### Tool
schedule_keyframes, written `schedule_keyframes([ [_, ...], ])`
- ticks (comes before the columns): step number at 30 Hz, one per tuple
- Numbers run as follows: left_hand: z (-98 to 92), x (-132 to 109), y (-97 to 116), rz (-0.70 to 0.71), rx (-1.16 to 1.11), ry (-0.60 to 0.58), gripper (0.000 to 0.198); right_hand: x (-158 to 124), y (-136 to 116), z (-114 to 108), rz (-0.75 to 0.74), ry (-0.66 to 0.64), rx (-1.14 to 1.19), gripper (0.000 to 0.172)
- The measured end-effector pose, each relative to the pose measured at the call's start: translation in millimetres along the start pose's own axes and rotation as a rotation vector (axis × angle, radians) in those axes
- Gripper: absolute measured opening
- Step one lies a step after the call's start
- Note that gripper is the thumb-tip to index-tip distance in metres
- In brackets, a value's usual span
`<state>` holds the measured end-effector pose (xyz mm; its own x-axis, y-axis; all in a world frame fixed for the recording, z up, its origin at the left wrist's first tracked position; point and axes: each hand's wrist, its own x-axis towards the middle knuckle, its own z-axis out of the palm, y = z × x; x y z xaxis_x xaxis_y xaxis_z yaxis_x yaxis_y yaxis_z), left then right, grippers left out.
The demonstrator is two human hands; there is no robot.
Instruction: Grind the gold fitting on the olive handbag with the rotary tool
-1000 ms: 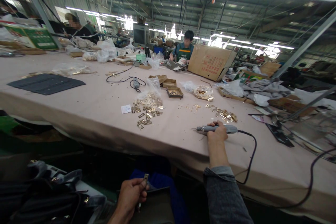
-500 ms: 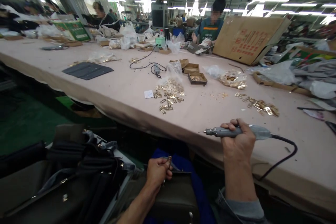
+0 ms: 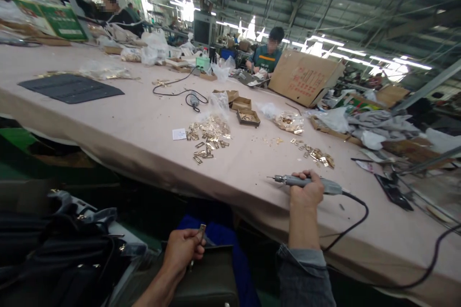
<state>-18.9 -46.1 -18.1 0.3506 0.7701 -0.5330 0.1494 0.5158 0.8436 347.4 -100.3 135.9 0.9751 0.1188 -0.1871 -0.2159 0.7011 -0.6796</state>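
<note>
My right hand grips a grey electric screwdriver lying level over the near edge of the pink table, its bit pointing left and its black cord trailing right. Below the table edge, my left hand pinches a small metal buckle piece upright above a dark olive bag on my lap. A scatter of gold metal buckles lies on the table beyond both hands.
More gold fittings lie right of centre, with small cardboard trays and plastic bags behind. A dark mat lies far left. A cardboard box and two seated people are across the table. Black bags are piled at lower left.
The view swung back up and right. My right hand with the screwdriver stayed at the table edge; my left hand kept its hold on the buckle piece.
</note>
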Motion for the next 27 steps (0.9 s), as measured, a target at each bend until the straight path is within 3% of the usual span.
schedule_keyframes([
  [12,-1.7,4,-3,-0.014,-0.022,0.012,0.054,5,9,-5,-0.042,0.089,-0.022,0.024],
  [19,-3.4,5,-5,-0.008,0.005,-0.005,0.050,10,3,-15,-0.067,0.035,-0.034,0.029],
  [27,-0.9,2,0,-0.016,-0.029,-0.005,0.050,16,4,-12,-0.080,0.027,-0.016,0.026],
])
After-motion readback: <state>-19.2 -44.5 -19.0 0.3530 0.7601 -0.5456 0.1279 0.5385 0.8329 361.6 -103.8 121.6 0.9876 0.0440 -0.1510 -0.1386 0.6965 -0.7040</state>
